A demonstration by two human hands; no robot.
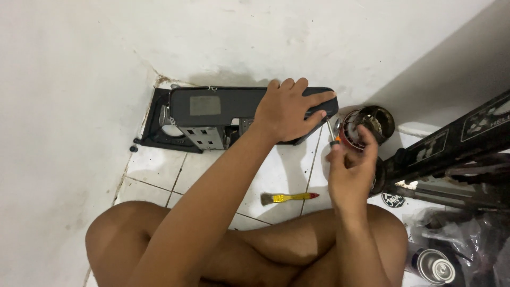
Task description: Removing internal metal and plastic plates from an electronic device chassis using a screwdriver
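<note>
The black device [223, 114] lies on the floor [276, 175] against the wall, my left hand [287, 109] spread flat on it. My right hand [350, 170] pinches the screwdriver [333, 133]; angled, its tip could slip off.

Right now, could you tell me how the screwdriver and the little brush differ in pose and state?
The screwdriver is held in the right hand, its shaft pointing up at the black device's end; the brush lies loose and flat on the tiled floor, touched by no hand. The screwdriver shows orange at its grip; the brush has a yellow handle with a red tip. Both are small hand tools.
</note>
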